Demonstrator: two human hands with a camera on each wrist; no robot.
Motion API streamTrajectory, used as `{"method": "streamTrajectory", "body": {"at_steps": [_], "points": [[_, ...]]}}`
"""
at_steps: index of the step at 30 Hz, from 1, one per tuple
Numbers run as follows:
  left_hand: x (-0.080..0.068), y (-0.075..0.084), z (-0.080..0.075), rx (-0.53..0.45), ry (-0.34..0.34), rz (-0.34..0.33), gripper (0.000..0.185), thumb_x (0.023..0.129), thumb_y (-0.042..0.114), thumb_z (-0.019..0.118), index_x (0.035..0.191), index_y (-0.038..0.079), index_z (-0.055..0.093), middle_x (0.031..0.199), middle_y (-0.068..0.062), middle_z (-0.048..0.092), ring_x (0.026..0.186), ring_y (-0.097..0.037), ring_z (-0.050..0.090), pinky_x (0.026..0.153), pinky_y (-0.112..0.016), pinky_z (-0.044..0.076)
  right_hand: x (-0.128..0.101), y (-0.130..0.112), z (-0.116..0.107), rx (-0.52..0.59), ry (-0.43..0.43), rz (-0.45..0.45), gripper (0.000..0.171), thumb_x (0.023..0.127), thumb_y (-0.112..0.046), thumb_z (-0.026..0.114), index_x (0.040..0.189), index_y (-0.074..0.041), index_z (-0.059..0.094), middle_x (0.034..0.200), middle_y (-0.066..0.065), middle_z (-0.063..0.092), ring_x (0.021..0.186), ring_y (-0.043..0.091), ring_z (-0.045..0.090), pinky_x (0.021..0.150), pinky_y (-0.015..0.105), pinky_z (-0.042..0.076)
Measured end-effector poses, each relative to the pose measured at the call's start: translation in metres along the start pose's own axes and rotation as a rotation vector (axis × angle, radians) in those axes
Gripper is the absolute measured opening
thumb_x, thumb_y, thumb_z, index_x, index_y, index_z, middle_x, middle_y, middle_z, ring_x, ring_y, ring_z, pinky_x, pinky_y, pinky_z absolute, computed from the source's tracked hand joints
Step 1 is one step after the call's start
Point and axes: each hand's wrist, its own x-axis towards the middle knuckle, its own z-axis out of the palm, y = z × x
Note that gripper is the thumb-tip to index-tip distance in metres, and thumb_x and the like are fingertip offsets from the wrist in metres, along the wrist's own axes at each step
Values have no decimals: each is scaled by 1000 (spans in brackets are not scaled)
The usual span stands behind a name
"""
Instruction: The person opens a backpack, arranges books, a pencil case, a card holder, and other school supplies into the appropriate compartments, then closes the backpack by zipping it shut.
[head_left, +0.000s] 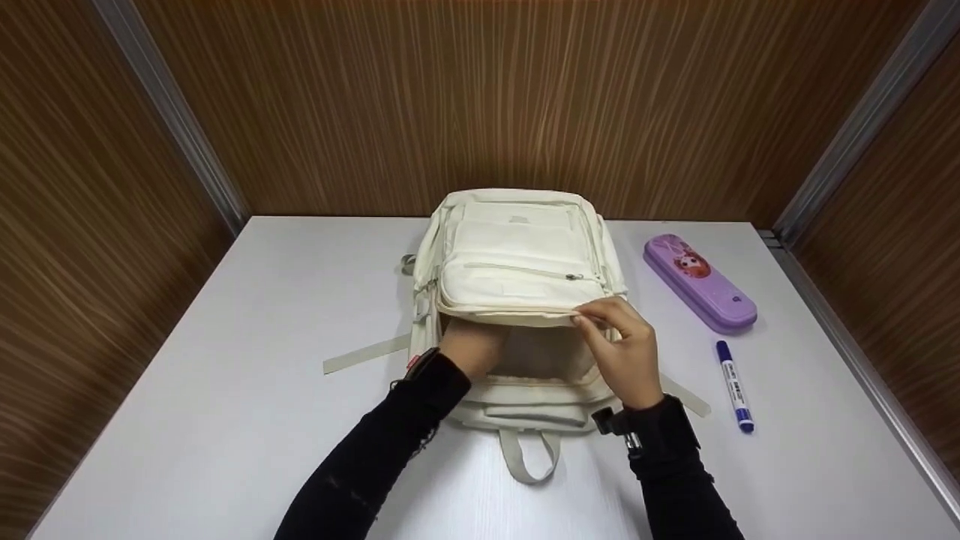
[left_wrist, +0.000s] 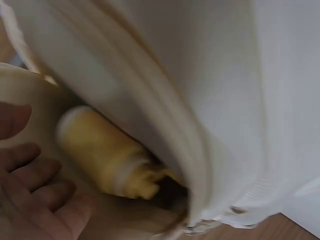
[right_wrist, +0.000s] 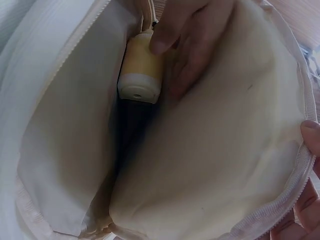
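Observation:
A cream backpack (head_left: 517, 255) lies flat on the white table (head_left: 225, 420), its main compartment unzipped towards me. My right hand (head_left: 590, 319) pinches the zipper edge of the upper flap and holds it lifted; in the right wrist view its fingertips (right_wrist: 311, 140) grip the rim (right_wrist: 280, 200). My left hand (head_left: 469, 346) reaches inside the opening, fingers hidden in the head view. Inside lies a small yellow bottle (left_wrist: 100, 150) with a pale base (right_wrist: 142, 67). The left hand (left_wrist: 35, 185) is relaxed beside it, and one fingertip (right_wrist: 161, 44) touches the bottle.
A purple pencil case (head_left: 699, 282) and a blue marker (head_left: 733, 384) lie right of the backpack. A loose strap (head_left: 366, 354) trails left, and the carry handle (head_left: 529, 457) points towards me. Wood-panelled walls (head_left: 480, 97) enclose the table on three sides.

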Motion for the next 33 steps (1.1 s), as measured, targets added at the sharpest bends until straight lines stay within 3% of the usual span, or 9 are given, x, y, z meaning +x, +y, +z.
{"method": "streamTrajectory", "body": {"at_steps": [1,6,8,11,14,18,22,27,33], "points": [[-6,2,0,131,12,64,27,96,13,54,120,5,64,115,-13,69,106,-28,66,92,-39,54,0,0,0,1,-1,0,10,76,14,71,85,9,70,82,20,66,76,5,57,72,15,48],[-37,11,-16,81,-2,229,33,92,20,63,123,10,63,118,-7,67,104,-24,66,89,-35,55,1,1,0,3,-5,8,10,77,14,71,85,9,70,82,20,67,76,5,58,72,17,49],[-46,12,-20,44,85,296,33,91,19,65,122,9,62,117,-6,66,104,-22,64,89,-32,54,2,2,0,-2,-5,11,10,77,14,71,85,9,70,82,20,67,75,5,58,71,18,49],[-55,11,-28,8,252,369,19,89,13,66,107,10,66,97,-1,64,86,-16,61,75,-25,52,3,2,-1,-12,-11,12,10,77,13,72,85,9,71,83,20,67,75,5,57,71,19,49],[-55,9,-37,-8,414,400,15,86,7,68,100,9,66,90,0,62,79,-15,57,69,-23,49,3,2,-1,-18,-22,8,10,77,13,72,86,8,71,83,19,67,75,5,57,70,19,48],[-46,4,-46,10,506,319,30,82,14,75,110,8,64,100,-6,61,91,-21,58,81,-30,50,4,2,-2,-26,-39,20,10,78,12,71,87,7,71,84,18,67,76,3,56,71,18,48],[-33,-3,-48,-32,423,197,49,79,25,80,121,10,61,116,-9,59,113,-27,56,101,-38,45,2,4,-2,-40,-51,48,11,79,11,71,88,5,71,84,17,66,77,1,56,73,19,49],[-24,-12,-41,-199,331,123,30,82,15,77,110,13,69,116,-5,65,117,-26,58,106,-38,43,-1,2,-2,-31,-59,47,10,78,11,71,88,7,71,84,18,67,77,5,57,72,19,49],[-23,-14,-37,-307,331,68,15,86,12,72,101,13,73,109,-2,71,108,-20,63,99,-34,48,-3,1,-3,-16,-72,44,10,78,13,71,87,8,70,83,19,66,75,8,58,73,16,48]]}}
